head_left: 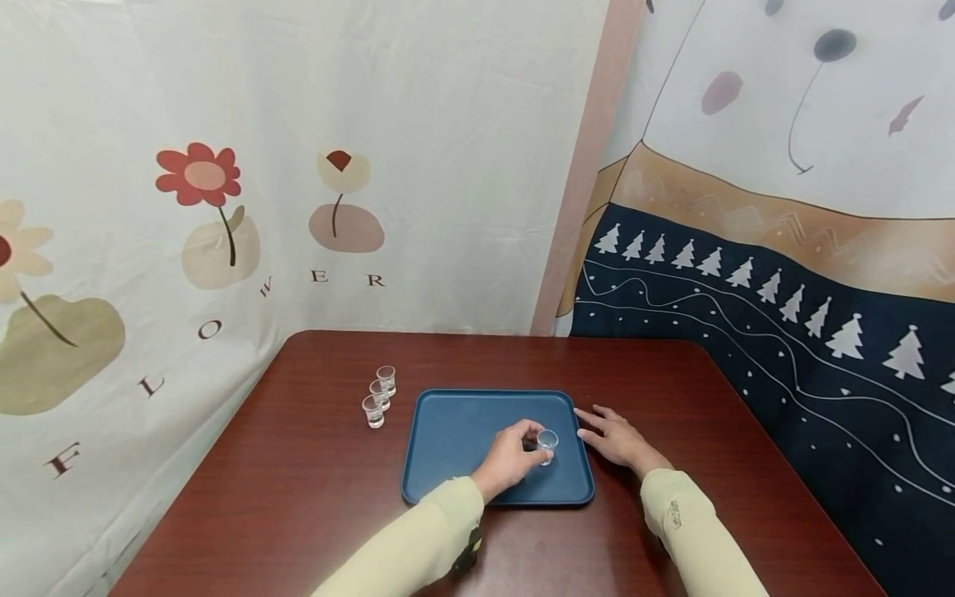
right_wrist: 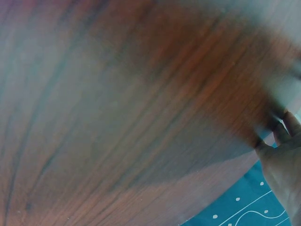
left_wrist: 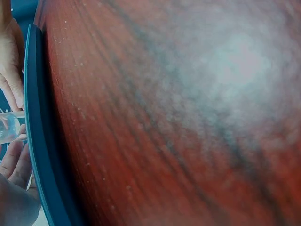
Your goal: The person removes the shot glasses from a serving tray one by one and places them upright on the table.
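Observation:
My left hand (head_left: 511, 456) pinches a small clear shot glass (head_left: 548, 444) between thumb and fingers, over the right part of a blue tray (head_left: 455, 448). Whether the glass touches the tray I cannot tell. In the left wrist view the same glass (left_wrist: 8, 127) shows at the left edge beside the fingers, behind the tray's rim (left_wrist: 35, 117). My right hand (head_left: 618, 439) rests on the table just right of the tray, its fingers spread and fingertips near the tray's right edge. Part of that hand (right_wrist: 284, 165) appears at the right of the right wrist view.
Three more clear shot glasses (head_left: 380, 395) stand in a row on the table, left of the tray. The reddish-brown wooden table (head_left: 313, 497) reaches back to a cloth (head_left: 448, 166) printed with flowers. A dark blue cloth (head_left: 821, 398) with white trees hangs at the right.

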Action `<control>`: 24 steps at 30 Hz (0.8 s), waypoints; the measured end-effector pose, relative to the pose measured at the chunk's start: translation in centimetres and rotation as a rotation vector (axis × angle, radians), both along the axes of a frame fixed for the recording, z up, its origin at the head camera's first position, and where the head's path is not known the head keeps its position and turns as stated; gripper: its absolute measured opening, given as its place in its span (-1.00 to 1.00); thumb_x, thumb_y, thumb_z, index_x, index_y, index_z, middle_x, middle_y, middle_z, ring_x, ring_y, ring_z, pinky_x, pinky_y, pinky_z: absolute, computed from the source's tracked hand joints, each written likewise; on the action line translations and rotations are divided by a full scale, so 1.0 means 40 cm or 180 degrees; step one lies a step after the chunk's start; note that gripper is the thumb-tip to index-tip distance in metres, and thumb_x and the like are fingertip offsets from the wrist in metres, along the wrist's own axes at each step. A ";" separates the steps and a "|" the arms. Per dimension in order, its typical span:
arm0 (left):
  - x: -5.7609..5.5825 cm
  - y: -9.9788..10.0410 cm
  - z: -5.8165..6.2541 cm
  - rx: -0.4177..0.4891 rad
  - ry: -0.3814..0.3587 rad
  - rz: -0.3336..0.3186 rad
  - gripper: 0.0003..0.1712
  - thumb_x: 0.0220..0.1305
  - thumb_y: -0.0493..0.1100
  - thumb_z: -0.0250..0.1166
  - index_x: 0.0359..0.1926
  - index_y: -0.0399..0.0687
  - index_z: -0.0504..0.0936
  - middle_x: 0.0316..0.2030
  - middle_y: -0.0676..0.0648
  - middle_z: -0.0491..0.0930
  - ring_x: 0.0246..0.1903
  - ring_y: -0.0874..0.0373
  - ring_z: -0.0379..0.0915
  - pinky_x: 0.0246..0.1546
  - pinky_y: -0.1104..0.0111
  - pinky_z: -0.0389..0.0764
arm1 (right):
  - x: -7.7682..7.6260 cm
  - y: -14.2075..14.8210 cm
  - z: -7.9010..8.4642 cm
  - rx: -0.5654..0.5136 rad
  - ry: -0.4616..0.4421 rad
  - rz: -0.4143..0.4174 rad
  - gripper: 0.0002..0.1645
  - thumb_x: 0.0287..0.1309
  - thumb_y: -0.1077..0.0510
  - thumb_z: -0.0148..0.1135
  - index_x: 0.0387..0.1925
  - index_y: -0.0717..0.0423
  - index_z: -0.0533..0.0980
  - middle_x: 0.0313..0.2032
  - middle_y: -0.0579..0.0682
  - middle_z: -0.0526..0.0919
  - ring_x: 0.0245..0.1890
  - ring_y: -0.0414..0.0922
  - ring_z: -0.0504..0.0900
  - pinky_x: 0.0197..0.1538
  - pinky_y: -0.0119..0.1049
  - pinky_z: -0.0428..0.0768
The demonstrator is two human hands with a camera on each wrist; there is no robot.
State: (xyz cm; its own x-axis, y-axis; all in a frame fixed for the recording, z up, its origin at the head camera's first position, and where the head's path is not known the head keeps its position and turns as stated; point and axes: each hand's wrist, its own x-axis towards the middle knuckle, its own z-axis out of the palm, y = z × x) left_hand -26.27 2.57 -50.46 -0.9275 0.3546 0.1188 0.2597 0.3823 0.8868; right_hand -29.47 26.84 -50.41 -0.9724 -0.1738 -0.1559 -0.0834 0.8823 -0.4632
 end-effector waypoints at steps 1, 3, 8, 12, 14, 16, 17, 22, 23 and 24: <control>0.000 -0.001 0.001 0.0015 -0.0009 -0.0007 -0.64 0.22 -0.17 0.43 0.01 -0.17 0.61 -0.21 0.03 0.65 -0.19 0.15 0.59 -0.16 0.26 0.60 | 0.000 0.000 0.001 -0.0008 -0.0005 -0.0011 -0.34 0.44 -0.16 0.05 0.47 -0.10 0.27 0.45 0.33 0.12 0.40 0.42 0.09 0.28 0.41 0.15; -0.002 -0.003 0.001 0.0043 -0.0032 -0.0026 -0.65 0.22 -0.18 0.43 0.00 -0.17 0.60 -0.26 0.07 0.64 -0.25 0.21 0.58 -0.22 0.31 0.61 | 0.000 0.000 0.003 -0.0003 0.0001 -0.0011 -0.34 0.44 -0.17 0.05 0.47 -0.10 0.28 0.44 0.33 0.12 0.39 0.42 0.10 0.27 0.41 0.15; -0.007 -0.012 -0.001 0.0090 0.0000 -0.0002 -0.67 0.20 -0.19 0.45 -0.04 -0.16 0.60 -0.29 0.09 0.63 -0.30 0.24 0.56 -0.27 0.36 0.60 | 0.003 -0.002 0.005 -0.0019 0.0003 -0.0018 -0.35 0.44 -0.15 0.06 0.46 -0.09 0.28 0.44 0.34 0.13 0.39 0.43 0.10 0.27 0.42 0.15; -0.013 -0.023 0.000 0.0085 0.0039 0.0079 -0.67 0.20 -0.18 0.45 -0.04 -0.13 0.61 -0.28 0.07 0.64 -0.27 0.21 0.58 -0.25 0.35 0.61 | 0.006 -0.002 0.005 -0.0023 0.0025 -0.0010 -0.36 0.44 -0.12 0.07 0.46 -0.08 0.29 0.44 0.33 0.14 0.39 0.42 0.10 0.28 0.40 0.15; -0.016 -0.031 0.004 0.0095 0.0051 0.0113 -0.66 0.19 -0.18 0.46 -0.03 -0.14 0.60 -0.27 0.05 0.64 -0.26 0.19 0.58 -0.25 0.34 0.61 | 0.007 -0.002 0.006 0.0000 0.0041 0.0005 -0.36 0.44 -0.12 0.07 0.46 -0.08 0.29 0.43 0.34 0.14 0.39 0.42 0.11 0.28 0.40 0.16; -0.019 -0.041 0.009 0.0097 0.0054 0.0142 -0.65 0.20 -0.17 0.46 -0.02 -0.14 0.60 -0.26 0.04 0.63 -0.25 0.18 0.57 -0.23 0.32 0.61 | 0.007 -0.001 0.007 0.0009 0.0053 0.0023 -0.36 0.44 -0.12 0.07 0.46 -0.07 0.29 0.43 0.34 0.14 0.39 0.43 0.11 0.27 0.40 0.16; -0.021 -0.047 0.012 0.0101 0.0065 0.0159 -0.64 0.20 -0.17 0.46 -0.02 -0.14 0.60 -0.25 0.04 0.63 -0.25 0.18 0.57 -0.22 0.32 0.61 | 0.008 -0.001 0.009 0.0002 0.0060 0.0031 -0.36 0.44 -0.11 0.07 0.46 -0.06 0.29 0.43 0.35 0.14 0.39 0.43 0.10 0.28 0.40 0.16; -0.034 -0.078 0.025 0.0083 0.0148 0.0282 -0.64 0.20 -0.16 0.46 -0.02 -0.13 0.60 -0.24 0.03 0.62 -0.24 0.17 0.56 -0.20 0.30 0.61 | 0.009 0.001 0.009 -0.0022 0.0045 0.0064 -0.36 0.45 -0.10 0.06 0.47 -0.05 0.28 0.44 0.34 0.12 0.40 0.42 0.07 0.29 0.39 0.13; -0.037 -0.085 0.028 0.0085 0.0183 0.0311 -0.64 0.19 -0.16 0.46 -0.02 -0.13 0.60 -0.24 0.02 0.62 -0.24 0.16 0.56 -0.20 0.29 0.61 | 0.009 0.002 0.008 -0.0027 0.0045 0.0071 -0.36 0.45 -0.10 0.06 0.47 -0.05 0.28 0.44 0.34 0.12 0.40 0.42 0.07 0.29 0.39 0.13; -0.039 -0.092 0.032 0.0089 0.0203 0.0345 -0.64 0.19 -0.17 0.47 -0.02 -0.13 0.60 -0.24 0.01 0.62 -0.23 0.15 0.56 -0.19 0.28 0.61 | 0.009 0.003 0.007 -0.0026 0.0042 0.0077 -0.36 0.45 -0.10 0.06 0.47 -0.05 0.27 0.45 0.34 0.11 0.40 0.42 0.06 0.29 0.39 0.13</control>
State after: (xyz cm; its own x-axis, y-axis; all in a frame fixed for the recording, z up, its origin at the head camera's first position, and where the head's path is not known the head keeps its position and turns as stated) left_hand -27.84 -1.10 -49.20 -0.9504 0.2483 0.1871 0.2743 0.3866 0.8805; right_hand -29.11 26.95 -50.15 -0.9698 -0.1985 -0.1415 -0.1109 0.8761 -0.4691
